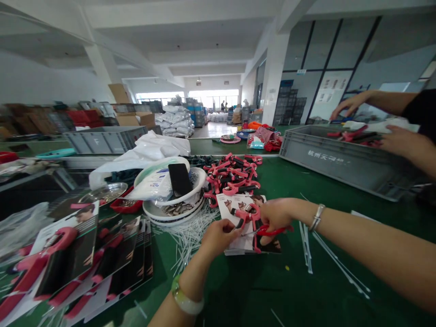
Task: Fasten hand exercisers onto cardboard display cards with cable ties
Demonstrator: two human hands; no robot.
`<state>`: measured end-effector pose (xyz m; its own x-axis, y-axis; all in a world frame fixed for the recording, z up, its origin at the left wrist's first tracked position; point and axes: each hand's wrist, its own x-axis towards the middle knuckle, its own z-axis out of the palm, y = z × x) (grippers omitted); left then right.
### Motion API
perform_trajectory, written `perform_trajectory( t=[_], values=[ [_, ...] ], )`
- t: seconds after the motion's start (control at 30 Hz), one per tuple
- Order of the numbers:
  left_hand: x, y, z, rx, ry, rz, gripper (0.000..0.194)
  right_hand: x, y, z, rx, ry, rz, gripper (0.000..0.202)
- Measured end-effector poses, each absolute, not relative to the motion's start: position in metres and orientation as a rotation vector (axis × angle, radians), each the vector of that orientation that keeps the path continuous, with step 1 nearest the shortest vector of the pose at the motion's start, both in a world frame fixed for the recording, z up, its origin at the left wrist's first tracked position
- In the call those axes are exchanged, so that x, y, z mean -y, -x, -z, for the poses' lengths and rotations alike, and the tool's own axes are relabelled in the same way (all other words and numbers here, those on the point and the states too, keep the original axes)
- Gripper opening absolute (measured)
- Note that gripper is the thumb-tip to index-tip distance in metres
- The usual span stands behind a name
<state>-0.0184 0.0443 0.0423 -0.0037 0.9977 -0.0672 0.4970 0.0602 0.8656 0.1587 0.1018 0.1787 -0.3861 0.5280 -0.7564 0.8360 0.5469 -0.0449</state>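
My right hand (274,213) is closed around red-handled scissors (272,230), whose blades point left. Close to the blade tips, my left hand (220,237) pinches with thumb and fingers; what is between them is too small to make out. Under both hands a pink and black hand grip strengthener (251,212) lies on a printed card (225,204), which tops a small stack. Part of the grip is hidden behind my right hand. Loose white cable ties (190,236) are heaped left of my left hand, and several more ties (305,247) lie below my right forearm.
Beyond the cards is a pile of pink hand grips (235,170). White basins (170,217) with metal springs and a phone (180,180) stand left of it. Carded grips (64,254) overlap at the left. A co-worker's hands (408,145) are over a grey crate (327,159) at right.
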Motion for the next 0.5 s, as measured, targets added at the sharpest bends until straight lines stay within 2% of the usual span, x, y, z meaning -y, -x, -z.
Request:
perform_trajectory(
  t=[0.23,0.5],
  values=[
    [-0.055,0.024,-0.039,-1.437,-1.538,-0.841,0.033,-0.127,-0.156,-0.17,-2.02,-1.019,0.754,0.059],
    [-0.055,0.022,-0.039,-1.45,-1.499,-0.879,0.033,-0.132,-0.181,-0.149,-2.15,-0.905,0.962,0.057]
  ],
)
